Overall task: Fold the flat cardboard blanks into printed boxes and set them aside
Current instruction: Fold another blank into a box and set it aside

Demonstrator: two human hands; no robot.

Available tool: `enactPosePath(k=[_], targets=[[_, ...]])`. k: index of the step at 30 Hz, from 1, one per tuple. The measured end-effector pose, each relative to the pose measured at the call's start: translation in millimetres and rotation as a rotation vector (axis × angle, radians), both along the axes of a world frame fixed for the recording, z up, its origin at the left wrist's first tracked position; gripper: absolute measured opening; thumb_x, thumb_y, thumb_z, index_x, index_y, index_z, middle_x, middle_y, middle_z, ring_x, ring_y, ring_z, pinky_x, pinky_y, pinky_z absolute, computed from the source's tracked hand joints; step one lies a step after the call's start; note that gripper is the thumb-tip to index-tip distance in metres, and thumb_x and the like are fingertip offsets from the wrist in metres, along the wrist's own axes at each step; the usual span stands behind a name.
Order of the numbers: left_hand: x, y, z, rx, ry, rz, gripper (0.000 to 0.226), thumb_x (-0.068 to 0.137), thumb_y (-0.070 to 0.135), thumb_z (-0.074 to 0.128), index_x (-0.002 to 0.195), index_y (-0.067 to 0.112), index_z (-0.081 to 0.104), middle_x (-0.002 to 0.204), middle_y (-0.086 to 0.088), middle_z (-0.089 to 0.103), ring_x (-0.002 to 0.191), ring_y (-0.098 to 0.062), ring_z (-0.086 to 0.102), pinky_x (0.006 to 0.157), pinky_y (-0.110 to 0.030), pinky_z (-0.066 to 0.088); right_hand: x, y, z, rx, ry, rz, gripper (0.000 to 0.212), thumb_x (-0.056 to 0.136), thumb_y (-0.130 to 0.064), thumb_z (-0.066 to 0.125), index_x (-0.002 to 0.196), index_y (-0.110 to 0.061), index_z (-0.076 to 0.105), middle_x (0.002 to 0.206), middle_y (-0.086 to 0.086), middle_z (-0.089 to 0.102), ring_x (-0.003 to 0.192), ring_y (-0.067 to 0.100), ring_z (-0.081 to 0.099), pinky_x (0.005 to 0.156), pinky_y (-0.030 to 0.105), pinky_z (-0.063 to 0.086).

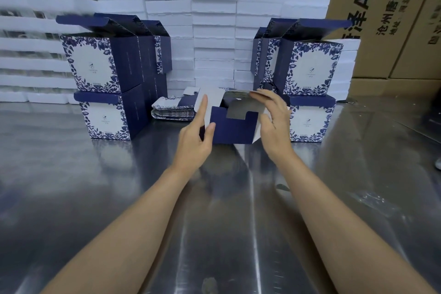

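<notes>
A half-folded navy box [232, 126] stands on the steel table [119, 174] in the middle, its flaps up and its grey inside showing. My left hand [196, 137] holds its left side, thumb on the navy front wall and forefinger straight along a white flap. My right hand [274, 122] grips the right side, with its fingers pinching the far flap at the top. Behind it lies a pile of flat printed blanks [171, 108]. Folded blue-and-white floral boxes stand stacked at the left [105, 93] and at the right [310, 83].
White foam blocks [214, 38] are stacked in columns behind the boxes and out to the left. Large brown shipping cartons [381, 19] with printed lettering rise at the back and right. The shiny steel table stretches toward me.
</notes>
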State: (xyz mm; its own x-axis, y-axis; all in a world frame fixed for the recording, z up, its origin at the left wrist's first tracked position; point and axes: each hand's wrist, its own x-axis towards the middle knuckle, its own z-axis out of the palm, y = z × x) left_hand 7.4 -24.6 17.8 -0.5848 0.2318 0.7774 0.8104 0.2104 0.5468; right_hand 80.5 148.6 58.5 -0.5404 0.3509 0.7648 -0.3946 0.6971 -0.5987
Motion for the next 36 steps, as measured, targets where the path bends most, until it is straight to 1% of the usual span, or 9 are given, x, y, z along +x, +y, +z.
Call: enactPosePath(k=[3, 7, 9, 12, 15, 19, 30, 34, 36], targets=[[-0.7, 0.4, -1.1, 0.0, 0.027, -0.002, 0.072, 0.095, 0.029, 0.049, 0.143, 0.062, 0.008, 0.06, 0.01, 0.028, 0.048, -0.008, 0.028, 0.049, -0.013, 0.027, 3.8, -1.4, -1.3, -0.006, -0.089, 0.094, 0.058, 0.073, -0.008, 0.036, 0.125, -0.025, 0.057, 0.135, -0.006, 0.044, 0.119, -0.011, 0.038, 0.115, 0.043, 0.025], [-0.6, -0.7, 2.8, 0.037, 0.024, -0.002, 0.077, 0.093, 0.026, 0.055, 0.144, 0.061, 0.008, 0.082, 0.034, 0.057, 0.051, -0.005, 0.038, 0.053, -0.007, 0.034, 5.2, 0.0, 0.8, 0.164, -0.135, -0.029, 0.059, 0.079, -0.011, 0.036, 0.131, -0.032, 0.053, 0.136, -0.011, 0.047, 0.123, 0.008, 0.045, 0.118, 0.048, 0.007], [1.5, -0.5, 7.6, 0.085, 0.006, -0.02, 0.078, 0.094, 0.023, 0.056, 0.144, 0.061, 0.01, 0.13, 0.04, 0.048, 0.089, -0.002, 0.061, 0.077, -0.008, 0.043, 4.0, -1.0, 1.8, 0.214, -0.071, -0.005, 0.055, 0.086, -0.005, 0.038, 0.132, -0.03, 0.054, 0.133, -0.007, 0.051, 0.116, 0.015, 0.05, 0.114, 0.051, 0.022], [6.7, 0.3, 10.7, 0.115, 0.074, -0.026, 0.067, 0.098, 0.013, 0.051, 0.151, 0.039, 0.021, 0.144, 0.044, 0.024, 0.134, 0.011, 0.033, 0.103, -0.009, 0.032, 3.2, -5.4, 2.1, 0.173, 0.042, 0.025, 0.046, 0.091, 0.003, 0.039, 0.126, -0.02, 0.059, 0.113, -0.006, 0.058, 0.101, 0.013, 0.051, 0.1, 0.055, 0.036], [6.2, 1.3, 11.2, 0.134, 0.113, -0.009, 0.057, 0.099, 0.002, 0.045, 0.151, 0.017, 0.028, 0.139, 0.046, 0.029, 0.129, 0.018, 0.032, 0.097, -0.023, 0.042, 3.7, -4.8, 6.6, 0.085, 0.1, 0.071, 0.035, 0.095, 0.002, 0.039, 0.116, -0.015, 0.062, 0.102, -0.007, 0.059, 0.092, 0.013, 0.054, 0.089, 0.044, 0.043], [2.3, -1.4, 8.1, 0.151, 0.119, 0.01, 0.052, 0.096, -0.008, 0.042, 0.147, 0.002, 0.034, 0.127, 0.032, 0.046, 0.109, 0.024, 0.038, 0.096, -0.001, 0.029, 9.2, 0.1, 19.7, -0.127, -0.033, 0.241, 0.032, 0.098, -0.001, 0.043, 0.109, -0.022, 0.064, 0.097, -0.007, 0.062, 0.08, 0.01, 0.05, 0.074, 0.025, 0.038], [4.1, -4.8, 6.6, 0.137, 0.047, -0.022, 0.071, 0.087, -0.016, 0.036, 0.149, 0.017, 0.029, 0.124, 0.026, 0.047, 0.103, 0.0, 0.053, 0.095, -0.009, 0.037, 14.6, 16.1, 29.5, -0.544, -0.321, 0.496, 0.067, 0.07, 0.01, 0.03, 0.104, -0.028, 0.073, 0.103, -0.005, 0.074, 0.083, 0.009, 0.065, 0.073, 0.02, 0.051], [4.8, -5.2, 8.4, 0.188, -0.037, -0.051, 0.081, 0.093, -0.003, 0.037, 0.151, 0.039, -0.001, 0.127, 0.047, 0.039, 0.117, 0.03, 0.034, 0.092, 0.005, 0.027, 20.5, 29.7, 27.1, -0.585, -0.387, 0.675, 0.084, 0.061, 0.021, 0.02, 0.115, -0.023, 0.067, 0.118, 0.002, 0.07, 0.101, 0.015, 0.067, 0.081, 0.03, 0.052], [0.6, -5.7, 5.3, 0.197, -0.072, -0.025, 0.081, 0.094, 0.0, 0.037, 0.15, 0.039, -0.006, 0.112, 0.042, 0.055, 0.105, 0.023, 0.048, 0.085, 0.004, 0.032, 22.1, 31.3, 26.6, -0.493, -0.414, 0.663, 0.091, 0.06, 0.026, 0.019, 0.119, -0.027, 0.064, 0.124, -0.001, 0.067, 0.112, 0.013, 0.062, 0.087, 0.034, 0.04]])
